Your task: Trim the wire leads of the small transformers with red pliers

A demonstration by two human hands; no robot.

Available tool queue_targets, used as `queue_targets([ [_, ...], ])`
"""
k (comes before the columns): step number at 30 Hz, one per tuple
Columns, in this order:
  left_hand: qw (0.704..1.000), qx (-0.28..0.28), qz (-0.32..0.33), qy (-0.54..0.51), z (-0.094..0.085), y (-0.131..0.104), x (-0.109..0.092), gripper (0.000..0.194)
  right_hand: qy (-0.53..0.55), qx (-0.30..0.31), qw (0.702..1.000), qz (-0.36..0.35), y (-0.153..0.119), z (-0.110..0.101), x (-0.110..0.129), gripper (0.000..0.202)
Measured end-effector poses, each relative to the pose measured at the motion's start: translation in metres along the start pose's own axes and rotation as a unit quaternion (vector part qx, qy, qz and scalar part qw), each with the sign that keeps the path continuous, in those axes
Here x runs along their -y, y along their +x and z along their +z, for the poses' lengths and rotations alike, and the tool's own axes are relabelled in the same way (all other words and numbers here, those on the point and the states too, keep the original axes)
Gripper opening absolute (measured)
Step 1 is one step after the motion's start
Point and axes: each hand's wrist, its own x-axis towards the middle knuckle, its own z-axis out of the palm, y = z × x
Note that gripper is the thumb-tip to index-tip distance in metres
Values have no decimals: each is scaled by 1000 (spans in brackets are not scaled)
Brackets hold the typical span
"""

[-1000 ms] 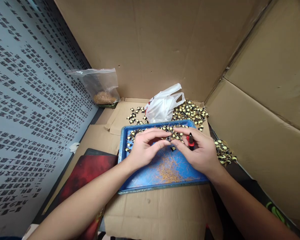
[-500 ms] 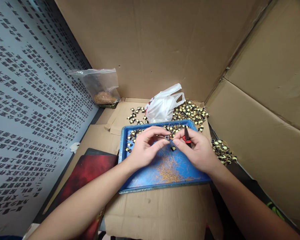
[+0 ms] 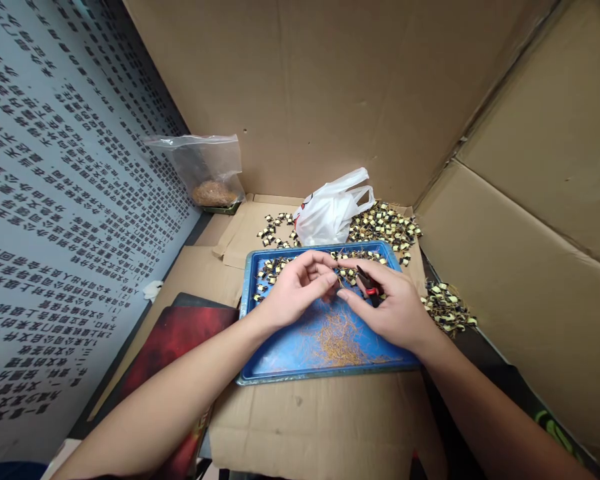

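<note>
Both hands are over a blue tray [image 3: 280, 367] that holds small black-and-yellow components [image 3: 273, 268] with copper wires. A heap of loose wire clippings [image 3: 337, 340] lies in its middle. My left hand [image 3: 303, 287] is pinched at the fingertips around something too small to make out, with a thin wire showing below. My right hand [image 3: 390, 300] holds dark cutters with red on the handle [image 3: 373, 288] in its palm. Its thumb and index finger are apart, the index fingertip close to my left fingertips.
A white plastic bag [image 3: 327, 213] stands behind the tray beside a component pile [image 3: 387, 227]. Another pile [image 3: 449, 308] lies right. A clear bag of copper-coloured wire [image 3: 213, 192] is back left, a red-and-black mat [image 3: 190, 333] left. Cardboard walls [image 3: 330, 87] rise behind and right.
The small component between my fingertips no longer shows. My right thumb has spread from its index finger, and the cutters have tilted. The lone component at mid-tray is no longer visible there.
</note>
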Motion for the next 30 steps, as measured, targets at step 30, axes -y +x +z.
queue_targets([
  [30, 988, 72, -107, -81, 4, 1, 0, 30, 151, -90, 978, 111, 0, 11, 9, 14],
])
